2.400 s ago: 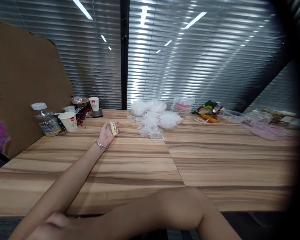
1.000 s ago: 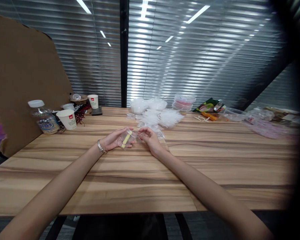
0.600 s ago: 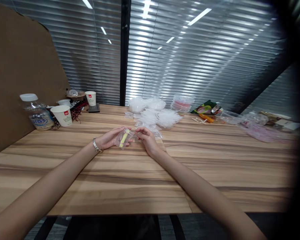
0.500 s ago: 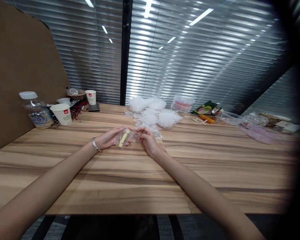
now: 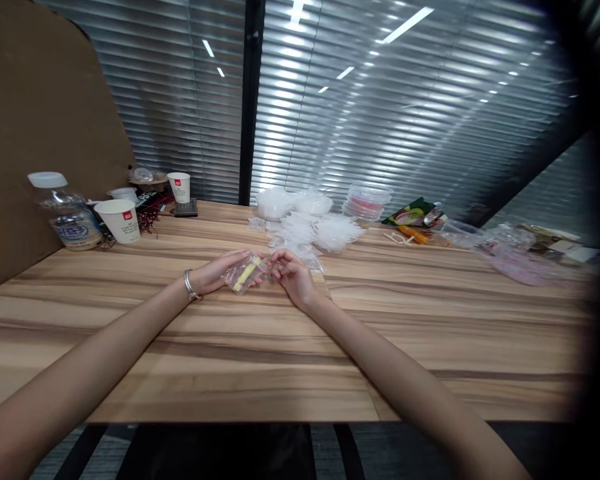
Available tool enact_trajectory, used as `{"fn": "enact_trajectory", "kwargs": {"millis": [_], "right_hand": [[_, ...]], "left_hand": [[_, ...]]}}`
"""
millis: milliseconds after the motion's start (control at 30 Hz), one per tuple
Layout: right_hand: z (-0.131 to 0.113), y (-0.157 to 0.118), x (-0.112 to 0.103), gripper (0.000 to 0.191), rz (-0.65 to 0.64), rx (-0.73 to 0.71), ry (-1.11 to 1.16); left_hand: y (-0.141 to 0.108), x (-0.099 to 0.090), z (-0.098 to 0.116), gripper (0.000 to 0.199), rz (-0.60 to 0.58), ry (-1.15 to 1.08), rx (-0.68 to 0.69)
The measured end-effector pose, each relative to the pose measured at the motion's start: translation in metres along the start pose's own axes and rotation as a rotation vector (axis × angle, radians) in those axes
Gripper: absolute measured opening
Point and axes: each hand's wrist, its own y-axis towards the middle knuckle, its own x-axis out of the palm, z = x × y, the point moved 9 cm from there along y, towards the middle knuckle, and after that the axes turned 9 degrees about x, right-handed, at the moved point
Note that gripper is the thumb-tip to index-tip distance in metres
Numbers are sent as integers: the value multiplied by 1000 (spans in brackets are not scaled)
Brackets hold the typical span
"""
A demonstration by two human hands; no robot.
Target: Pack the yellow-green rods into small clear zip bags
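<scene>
My left hand (image 5: 215, 273), with silver bangles at its wrist, holds a small clear plastic bag (image 5: 233, 277) above the wooden table. Inside the bag lies a slim yellow piece (image 5: 247, 273), whose kind I cannot make out. My right hand (image 5: 292, 275) is at the bag's right edge, thumb and fingers pinched together there. Just behind my hands is a pile of clear plastic bags (image 5: 313, 231).
Paper cups (image 5: 125, 223) and a jar with a white lid (image 5: 73, 220) stand at the left by a cardboard panel (image 5: 40, 133). Stacked clear plastic containers (image 5: 366, 203) stand at the back. Orange pieces (image 5: 413, 235) and pink plastic (image 5: 517, 261) lie right on the table (image 5: 230, 373).
The bag with the yellow piece has tilted slightly in my left hand. My right fingers have curled a little and stay close to its edge. The view has shifted slightly.
</scene>
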Motion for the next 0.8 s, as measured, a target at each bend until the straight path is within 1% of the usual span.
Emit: {"fn": "enact_trajectory", "kwargs": {"millis": [133,400,633,800], "right_hand": [[-1,-1,3,29,-17,2,-14],[1,-1,6,29,-47,2,-26],[2,0,4,28,-30,1,-58],[1,-1,5,28,-36,2,-48]], "left_hand": [[1,-2,-2,37,2,-49,-3],[1,-4,-2,39,-4,32,4],[2,-3,-3,38,-14,-8,12],[3,-3,-4,35,-26,15,12]]}}
